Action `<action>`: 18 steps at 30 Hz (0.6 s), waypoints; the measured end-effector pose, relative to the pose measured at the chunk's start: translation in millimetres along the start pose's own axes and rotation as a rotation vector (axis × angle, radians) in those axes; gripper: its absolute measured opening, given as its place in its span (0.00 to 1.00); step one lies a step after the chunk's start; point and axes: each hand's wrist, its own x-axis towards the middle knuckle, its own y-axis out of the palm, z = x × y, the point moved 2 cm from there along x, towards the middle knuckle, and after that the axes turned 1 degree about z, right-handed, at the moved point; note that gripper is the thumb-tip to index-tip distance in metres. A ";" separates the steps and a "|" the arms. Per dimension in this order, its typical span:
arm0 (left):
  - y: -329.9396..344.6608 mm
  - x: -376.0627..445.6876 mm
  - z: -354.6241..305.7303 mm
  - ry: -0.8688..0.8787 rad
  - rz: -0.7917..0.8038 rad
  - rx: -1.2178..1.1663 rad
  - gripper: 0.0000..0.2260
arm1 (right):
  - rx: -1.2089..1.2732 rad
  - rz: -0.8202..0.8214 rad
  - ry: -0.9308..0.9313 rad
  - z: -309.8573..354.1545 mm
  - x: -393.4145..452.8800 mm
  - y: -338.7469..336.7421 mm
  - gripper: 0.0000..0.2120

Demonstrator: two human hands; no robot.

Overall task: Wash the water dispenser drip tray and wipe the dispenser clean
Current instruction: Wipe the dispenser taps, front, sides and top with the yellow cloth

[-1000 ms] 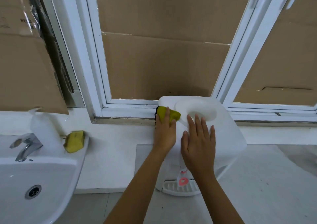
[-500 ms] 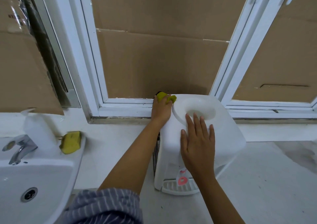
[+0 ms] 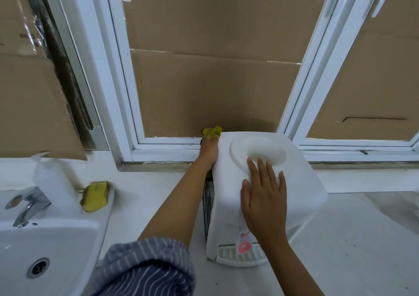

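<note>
Window frame (image 3: 118, 69) with cardboard (image 3: 215, 80) behind the glass spans the far side. White desk (image 3: 351, 239) runs left to right below it; sink (image 3: 52, 239) with tap (image 3: 27, 202) at near left.

Water dispenser (image 3: 294, 189) stands on the desk right of centre, back close to the window sill, front face toward the camera. Bottle well on top is empty. Its long axis appears to run upright, though it is seen steeply from above. Drip tray (image 3: 240, 256) is seated at the dispenser's near foot, under the red-marked tap.

Right hand (image 3: 264, 196): flat, fingers straight, pressed on the dispenser top at the near rim of the well; steadying, holding nothing. Left hand (image 3: 209, 149): reaches along the dispenser's left side to its far left corner, fingers closed on a yellow cloth (image 3: 214, 131), which shows above the knuckles at the top edge.

A second yellow sponge (image 3: 95, 196) lies on the sink rim, well apart from both hands.

Judgement: wiping step in hand, left side and rear corner. Remaining unwiped surface lies right and near of the cloth; the left hand is the working one. The tray is nearest the right wrist.
</note>
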 end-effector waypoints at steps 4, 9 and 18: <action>4.2 -37.2 7.4 0.020 -0.033 -0.052 0.32 | 0.007 -0.008 0.002 0.9 0.2 -0.8 0.24; 17.7 -64.7 11.9 0.260 -0.101 0.260 0.20 | 0.015 -0.041 -0.002 1.8 -0.4 -1.6 0.25; 7.2 -0.8 -7.4 0.265 -0.023 0.370 0.17 | 0.009 -0.027 -0.002 1.1 -0.1 -0.3 0.24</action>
